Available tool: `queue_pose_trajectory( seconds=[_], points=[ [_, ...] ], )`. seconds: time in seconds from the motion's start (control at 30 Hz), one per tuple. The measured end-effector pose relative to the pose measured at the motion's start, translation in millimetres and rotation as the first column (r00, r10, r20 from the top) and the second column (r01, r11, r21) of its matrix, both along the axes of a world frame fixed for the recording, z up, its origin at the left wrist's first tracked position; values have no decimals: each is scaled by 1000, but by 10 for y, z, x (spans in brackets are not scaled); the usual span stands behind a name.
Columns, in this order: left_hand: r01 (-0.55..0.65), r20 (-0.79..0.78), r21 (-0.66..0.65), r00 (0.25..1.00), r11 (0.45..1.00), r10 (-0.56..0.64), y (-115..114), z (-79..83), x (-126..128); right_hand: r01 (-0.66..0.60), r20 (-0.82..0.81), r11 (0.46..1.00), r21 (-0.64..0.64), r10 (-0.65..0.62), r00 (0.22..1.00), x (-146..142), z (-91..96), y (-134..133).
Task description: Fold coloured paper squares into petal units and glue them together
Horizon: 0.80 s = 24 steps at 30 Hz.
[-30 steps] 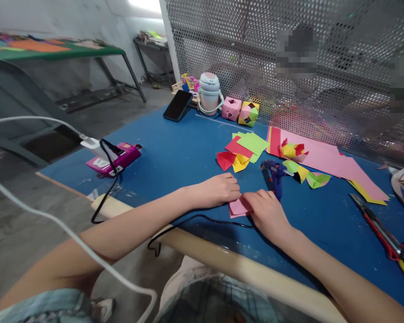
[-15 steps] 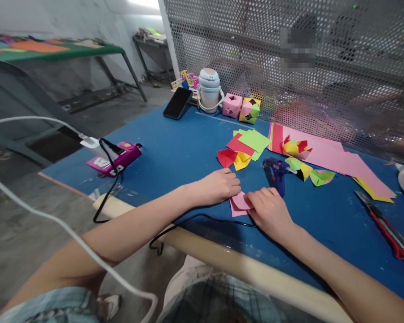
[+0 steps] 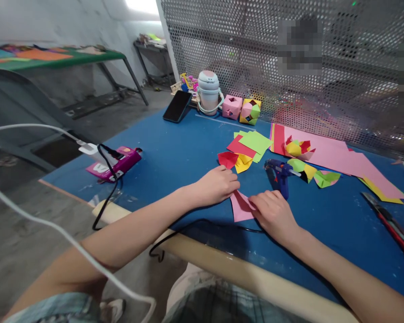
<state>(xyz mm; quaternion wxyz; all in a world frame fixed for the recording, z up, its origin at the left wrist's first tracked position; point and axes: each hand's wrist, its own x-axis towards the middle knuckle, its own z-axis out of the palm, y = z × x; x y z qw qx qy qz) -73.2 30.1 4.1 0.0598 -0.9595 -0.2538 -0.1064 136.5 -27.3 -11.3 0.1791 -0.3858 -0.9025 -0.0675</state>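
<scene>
A small pink paper square [image 3: 240, 208] lies on the blue table [image 3: 175, 152] near its front edge. My left hand [image 3: 217, 185] rests on the paper's upper left corner, fingers curled and pinching it. My right hand [image 3: 274, 213] presses the paper's right edge with bent fingers. A blue glue gun [image 3: 278, 172] lies just behind my right hand. Folded red, yellow and green paper pieces [image 3: 235, 160] sit beyond my left hand.
Pink and coloured sheets [image 3: 326, 154] lie at the right, with a utility knife [image 3: 392, 228] near the right edge. A phone [image 3: 177, 106], a pale bottle [image 3: 208, 93] and two paper cubes [image 3: 241, 109] stand before the perforated metal screen. A pink power strip [image 3: 116, 162] with cables is at the left.
The pink paper has been opened out flatter and wider between my hands. My hands have drawn slightly apart, and the view has shifted a little.
</scene>
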Motion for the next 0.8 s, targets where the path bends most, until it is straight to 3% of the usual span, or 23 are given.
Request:
queue_pose_trajectory(
  seconds=[0.13, 0.2, 0.27, 0.33, 0.4, 0.47, 0.5, 0.6, 0.8],
  points=[
    [-109, 251, -261, 952, 959, 177, -4, 27, 25, 21, -237, 989, -147, -56, 970, 5, -4, 16],
    [-123, 462, -471, 809, 873, 363, -11, 48, 66, 42, -379, 971, -236, -132, 916, -10, 24, 13],
    [-21, 593, -693, 553, 721, 586, -32, 78, 118, 94, -477, 947, -308, -239, 846, -34, 65, 3],
    [186, 558, -829, 341, 527, 757, -75, 114, 171, 156, -524, 917, -367, -342, 780, -60, 106, -11],
    [382, 465, -859, 305, 341, 831, -144, 150, 220, 182, -549, 881, -437, -422, 721, -84, 136, -23],
    [482, 431, -847, 377, 224, 820, -225, 180, 264, 153, -572, 841, -519, -474, 669, -104, 154, -31],
    [484, 428, -850, 407, 207, 807, -263, 192, 284, 127, -582, 822, -555, -492, 647, -112, 159, -32],
    [395, 417, -886, 446, 244, 792, -346, 214, 326, 62, -612, 780, -623, -535, 583, -127, 168, -27],
    [315, 392, -909, 430, 271, 813, -378, 228, 342, 4, -635, 718, -696, -618, 463, -140, 172, 1]
  ],
)
